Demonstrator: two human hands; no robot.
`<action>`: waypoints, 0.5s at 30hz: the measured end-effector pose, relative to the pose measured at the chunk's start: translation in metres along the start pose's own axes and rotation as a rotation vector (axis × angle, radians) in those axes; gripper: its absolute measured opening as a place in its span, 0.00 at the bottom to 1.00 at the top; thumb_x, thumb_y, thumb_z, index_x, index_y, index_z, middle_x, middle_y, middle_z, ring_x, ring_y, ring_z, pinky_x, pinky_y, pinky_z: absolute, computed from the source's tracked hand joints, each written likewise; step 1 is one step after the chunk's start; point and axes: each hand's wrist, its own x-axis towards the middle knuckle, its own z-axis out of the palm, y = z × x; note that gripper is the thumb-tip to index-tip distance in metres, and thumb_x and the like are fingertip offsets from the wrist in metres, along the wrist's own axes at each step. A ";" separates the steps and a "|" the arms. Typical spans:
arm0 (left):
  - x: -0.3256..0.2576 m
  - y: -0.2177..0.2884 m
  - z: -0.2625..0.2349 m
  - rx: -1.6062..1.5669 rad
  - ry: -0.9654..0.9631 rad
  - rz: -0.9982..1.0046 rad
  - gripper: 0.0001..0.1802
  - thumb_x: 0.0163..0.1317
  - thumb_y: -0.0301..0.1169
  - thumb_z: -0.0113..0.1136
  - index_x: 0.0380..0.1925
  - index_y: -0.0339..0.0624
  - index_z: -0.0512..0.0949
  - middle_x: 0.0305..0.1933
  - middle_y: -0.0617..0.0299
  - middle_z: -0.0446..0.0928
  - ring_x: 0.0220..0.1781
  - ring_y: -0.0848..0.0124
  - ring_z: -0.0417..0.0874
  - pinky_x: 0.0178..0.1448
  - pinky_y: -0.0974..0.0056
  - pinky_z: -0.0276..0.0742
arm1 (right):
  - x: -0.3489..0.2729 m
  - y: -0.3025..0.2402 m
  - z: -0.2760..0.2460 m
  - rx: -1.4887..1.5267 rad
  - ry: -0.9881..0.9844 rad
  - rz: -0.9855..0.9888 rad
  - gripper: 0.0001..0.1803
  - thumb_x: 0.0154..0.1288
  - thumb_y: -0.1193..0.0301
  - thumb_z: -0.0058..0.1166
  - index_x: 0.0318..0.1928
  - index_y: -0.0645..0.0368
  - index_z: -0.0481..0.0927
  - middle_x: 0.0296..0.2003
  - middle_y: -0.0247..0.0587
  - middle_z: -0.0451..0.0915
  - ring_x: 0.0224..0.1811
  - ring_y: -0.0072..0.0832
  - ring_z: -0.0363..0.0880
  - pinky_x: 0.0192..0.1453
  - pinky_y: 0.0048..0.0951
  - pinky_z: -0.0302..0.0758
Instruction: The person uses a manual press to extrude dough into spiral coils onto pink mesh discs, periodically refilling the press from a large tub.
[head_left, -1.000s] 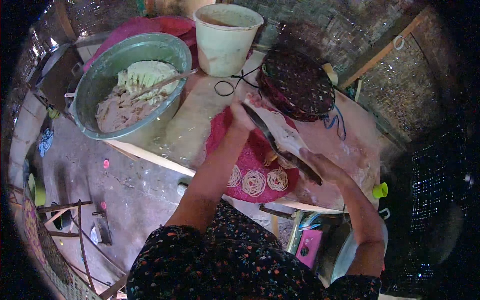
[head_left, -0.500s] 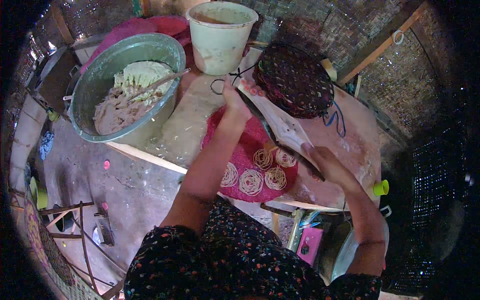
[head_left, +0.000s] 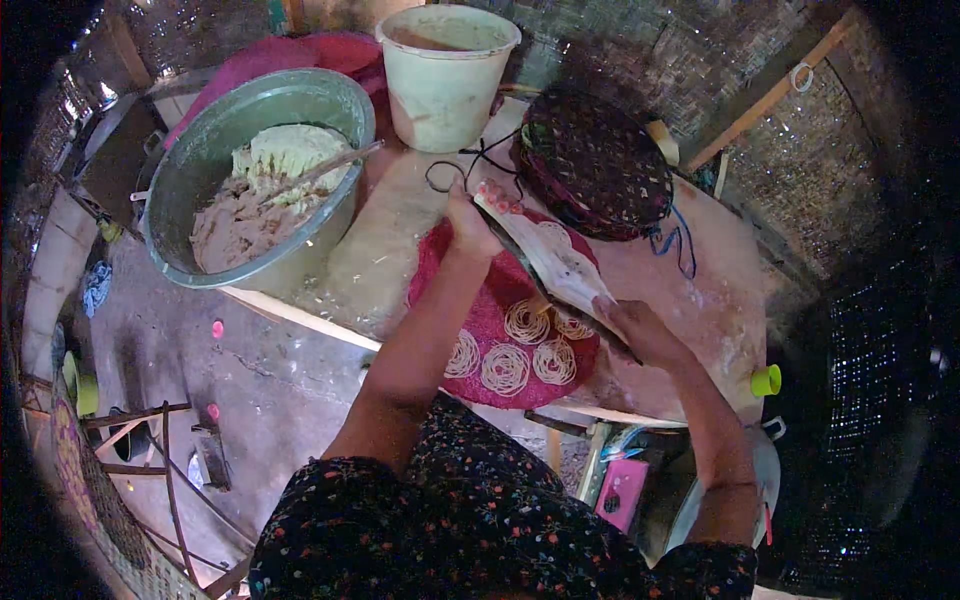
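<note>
A long, pale, dough-smeared hand press (head_left: 556, 262) with a dark lower edge slants across the middle of the view. My left hand (head_left: 474, 225) is closed around its far-left end, fingertips showing over the top. At its near-right end my right hand (head_left: 648, 332) grips it too. Below the press lies a round pink mesh mat (head_left: 440, 262). Several coils of thin dough strands rest on the mat, among them a coil (head_left: 504, 370) near the front edge and another coil (head_left: 554, 361) to its right. The press and my arms hide part of the mat.
A large green-grey basin (head_left: 165, 235) with dough (head_left: 240, 225) and a stick (head_left: 335, 162) stands at left. Behind are a whitish bucket (head_left: 445, 95) and a dark woven round stack (head_left: 595, 160) with cords. A lime-green cup (head_left: 766, 380) sits beyond the table's right edge.
Both hands have brought the press slightly nearer and lower over the mat. A coil beyond the press, hidden before, now shows. The whole view has shifted a little.
</note>
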 end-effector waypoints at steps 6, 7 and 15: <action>-0.001 0.032 -0.018 -0.014 -0.130 -0.033 0.28 0.60 0.58 0.29 0.15 0.50 0.62 0.13 0.65 0.60 0.16 0.67 0.62 0.28 0.59 0.61 | 0.015 -0.001 0.021 0.043 -0.034 -0.040 0.36 0.60 0.38 0.35 0.37 0.61 0.76 0.17 0.35 0.72 0.14 0.21 0.66 0.17 0.24 0.63; -0.002 0.032 -0.006 0.046 -0.072 -0.001 0.28 0.60 0.59 0.29 0.16 0.49 0.62 0.13 0.65 0.59 0.16 0.66 0.62 0.28 0.59 0.61 | 0.017 0.006 0.018 0.138 -0.125 -0.009 0.35 0.60 0.38 0.35 0.36 0.60 0.76 0.17 0.34 0.72 0.14 0.21 0.67 0.16 0.24 0.63; 0.034 0.019 0.010 0.012 -0.116 0.025 0.29 0.59 0.60 0.29 0.14 0.50 0.61 0.13 0.66 0.58 0.16 0.69 0.60 0.28 0.61 0.60 | 0.018 -0.024 -0.024 -0.008 0.022 -0.052 0.37 0.62 0.38 0.30 0.27 0.61 0.77 0.11 0.34 0.67 0.09 0.21 0.64 0.12 0.25 0.59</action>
